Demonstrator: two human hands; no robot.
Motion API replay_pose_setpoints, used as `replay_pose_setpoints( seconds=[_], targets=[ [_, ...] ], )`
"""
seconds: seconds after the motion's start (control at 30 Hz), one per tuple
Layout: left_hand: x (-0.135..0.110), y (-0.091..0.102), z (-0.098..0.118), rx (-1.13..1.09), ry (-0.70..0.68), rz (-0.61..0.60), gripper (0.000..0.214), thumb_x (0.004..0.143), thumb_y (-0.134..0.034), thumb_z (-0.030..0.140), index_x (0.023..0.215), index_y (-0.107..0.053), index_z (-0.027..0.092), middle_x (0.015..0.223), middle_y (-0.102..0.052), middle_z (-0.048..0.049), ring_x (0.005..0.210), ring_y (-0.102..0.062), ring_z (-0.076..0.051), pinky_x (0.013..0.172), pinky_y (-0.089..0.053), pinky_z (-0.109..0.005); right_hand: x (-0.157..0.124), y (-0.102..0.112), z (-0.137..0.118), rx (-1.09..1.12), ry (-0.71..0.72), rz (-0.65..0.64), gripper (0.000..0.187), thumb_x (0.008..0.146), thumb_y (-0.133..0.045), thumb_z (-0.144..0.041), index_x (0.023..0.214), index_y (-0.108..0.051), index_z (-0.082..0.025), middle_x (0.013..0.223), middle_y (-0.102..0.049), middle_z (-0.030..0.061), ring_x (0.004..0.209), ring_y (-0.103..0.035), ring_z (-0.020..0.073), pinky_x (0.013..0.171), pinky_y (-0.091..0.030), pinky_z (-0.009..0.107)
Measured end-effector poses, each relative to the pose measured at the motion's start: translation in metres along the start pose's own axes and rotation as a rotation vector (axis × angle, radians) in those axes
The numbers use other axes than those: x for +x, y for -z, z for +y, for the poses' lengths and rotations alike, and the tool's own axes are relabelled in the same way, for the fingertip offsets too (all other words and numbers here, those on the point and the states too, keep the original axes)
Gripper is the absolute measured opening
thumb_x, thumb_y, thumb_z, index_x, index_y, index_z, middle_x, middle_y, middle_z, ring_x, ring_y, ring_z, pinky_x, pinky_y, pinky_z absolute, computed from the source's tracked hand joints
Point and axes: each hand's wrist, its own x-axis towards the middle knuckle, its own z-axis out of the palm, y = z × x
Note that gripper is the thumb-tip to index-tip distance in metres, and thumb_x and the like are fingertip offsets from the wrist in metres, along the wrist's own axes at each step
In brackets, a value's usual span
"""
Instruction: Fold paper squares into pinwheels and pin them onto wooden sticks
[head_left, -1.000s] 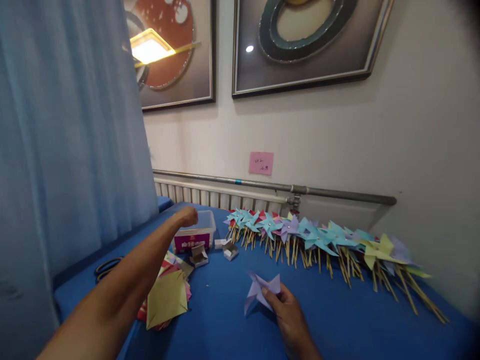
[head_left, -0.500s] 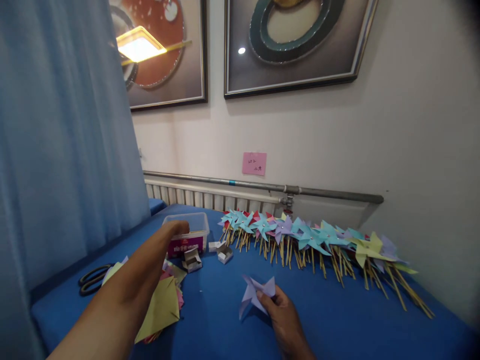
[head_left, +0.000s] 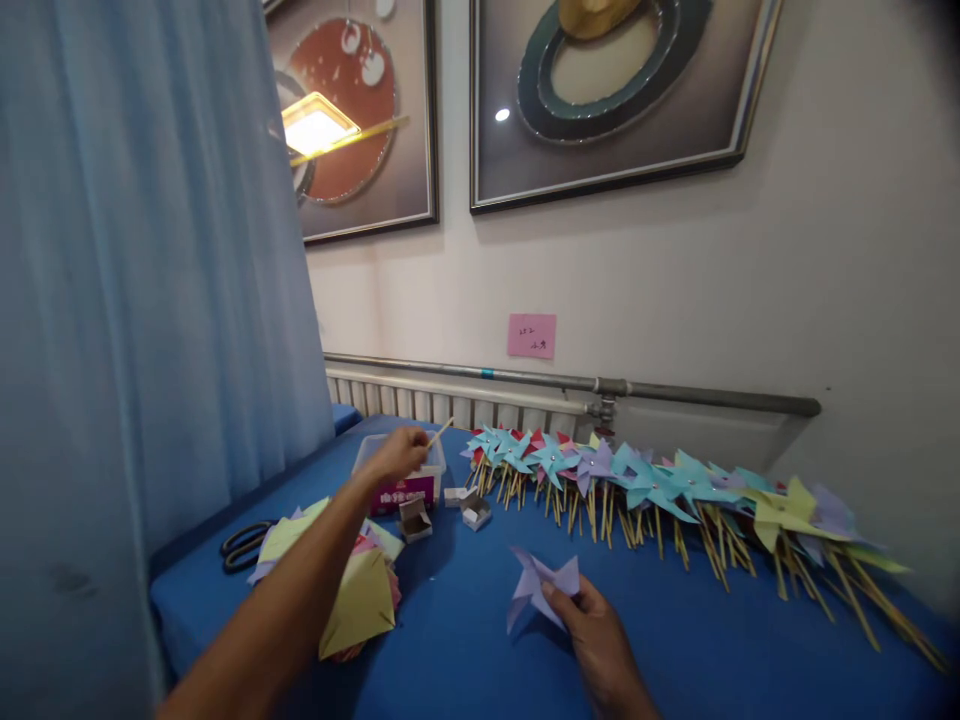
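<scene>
Above the clear plastic tub (head_left: 437, 465) with a purple label, my left hand (head_left: 401, 452) is closed on a thin wooden stick (head_left: 440, 433), which points up to the right. My right hand (head_left: 592, 625) pinches a lilac paper pinwheel (head_left: 536, 590) between thumb and fingers, low over the blue table. No stick shows on this pinwheel. Small opened cardboard boxes (head_left: 415, 520) stand in front of the tub. Under my left forearm lies a stack of coloured paper squares (head_left: 360, 605), partly hidden by the arm.
Finished pinwheels on sticks (head_left: 652, 485) lie in a long row along the table's back right. Black-handled scissors (head_left: 244, 547) rest at the left beside the paper. A blue curtain (head_left: 157, 300) hangs at the left; a radiator (head_left: 442, 400) and pipe (head_left: 525, 378) run behind the table.
My left hand has come up out of the tub and now holds a stick. My right hand still pinches the lilac pinwheel. The camera view has shifted, moving everything rightward.
</scene>
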Motion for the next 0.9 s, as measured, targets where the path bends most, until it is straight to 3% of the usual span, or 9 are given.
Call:
replay_pose_setpoints(
  seconds=[0.1,0.13,0.2,0.3,0.4,0.53,0.7,0.9],
  targets=[
    [-0.028,-0.059,0.008,-0.188,0.056,-0.044,0.008,0.081,-0.057,0.015,0.080,-0.064,0.017,0.061,-0.063,0.0023,0.048,-0.055,-0.011,0.050,-0.039,-0.021,0.000,0.000,0.002,0.073,-0.001,0.002,0.047,0.058,-0.092,-0.053,0.091,-0.082,-0.021,0.086,-0.083,0.0053,0.089,-0.075,0.0321,0.084,-0.056,0.041],
    [-0.036,-0.080,0.010,-0.410,0.131,-0.045,0.002,0.079,-0.060,0.019,0.078,-0.062,0.018,0.058,-0.060,0.0031,0.043,-0.047,-0.010,0.046,-0.033,-0.021,-0.001,0.000,0.001,0.105,-0.007,-0.002,0.046,0.058,-0.093,-0.052,0.091,-0.082,-0.021,0.086,-0.083,0.0055,0.089,-0.075,0.0319,0.086,-0.056,0.042],
    [-0.050,-0.117,0.011,-0.729,0.225,-0.060,0.012,0.078,-0.065,0.030,0.079,-0.061,0.019,0.053,-0.056,0.0047,0.038,-0.035,-0.008,0.043,-0.024,-0.021,-0.004,0.000,-0.003,0.166,-0.024,-0.009,0.046,0.059,-0.093,-0.051,0.092,-0.081,-0.021,0.087,-0.082,0.0055,0.089,-0.076,0.0311,0.088,-0.057,0.043],
    [-0.059,-0.149,0.008,-0.851,0.216,-0.105,0.029,0.079,-0.070,0.046,0.078,-0.063,0.018,0.049,-0.053,0.0046,0.038,-0.033,-0.008,0.045,-0.021,-0.022,-0.009,-0.001,-0.010,0.219,-0.055,0.002,0.047,0.057,-0.096,-0.048,0.093,-0.082,-0.021,0.086,-0.082,0.0050,0.086,-0.075,0.0294,0.085,-0.058,0.042],
    [-0.058,-0.159,0.002,-0.813,0.190,-0.097,0.034,0.078,-0.070,0.051,0.078,-0.064,0.018,0.046,-0.050,0.0055,0.041,-0.034,-0.009,0.048,-0.023,-0.023,-0.010,-0.002,-0.015,0.247,-0.080,0.019,0.046,0.053,-0.099,-0.047,0.087,-0.082,-0.022,0.084,-0.081,0.0037,0.084,-0.074,0.0266,0.084,-0.058,0.039],
    [-0.062,-0.161,-0.003,-0.724,0.163,-0.087,0.027,0.075,-0.070,0.043,0.068,-0.062,0.018,0.049,-0.051,0.0046,0.046,-0.039,-0.010,0.051,-0.028,-0.024,-0.009,0.000,-0.018,0.281,-0.116,0.047,0.045,0.051,-0.100,-0.048,0.084,-0.081,-0.023,0.086,-0.081,0.0025,0.087,-0.072,0.0240,0.084,-0.059,0.036],
    [-0.073,-0.164,0.004,-0.736,0.129,-0.143,0.022,0.071,-0.073,0.036,0.064,-0.061,0.019,0.052,-0.052,0.0046,0.049,-0.045,-0.012,0.052,-0.029,-0.025,-0.006,0.004,-0.020,0.316,-0.150,0.079,0.049,0.050,-0.102,-0.044,0.089,-0.082,-0.023,0.093,-0.080,0.0020,0.094,-0.070,0.0232,0.087,-0.059,0.035],
    [-0.074,-0.165,0.010,-0.753,0.189,-0.113,0.021,0.069,-0.075,0.032,0.063,-0.061,0.018,0.050,-0.049,0.0057,0.048,-0.040,-0.010,0.050,-0.028,-0.024,-0.005,0.003,-0.022,0.333,-0.163,0.113,0.047,0.046,-0.104,-0.043,0.080,-0.079,-0.022,0.093,-0.080,0.0027,0.093,-0.070,0.0226,0.085,-0.059,0.034]
  ],
)
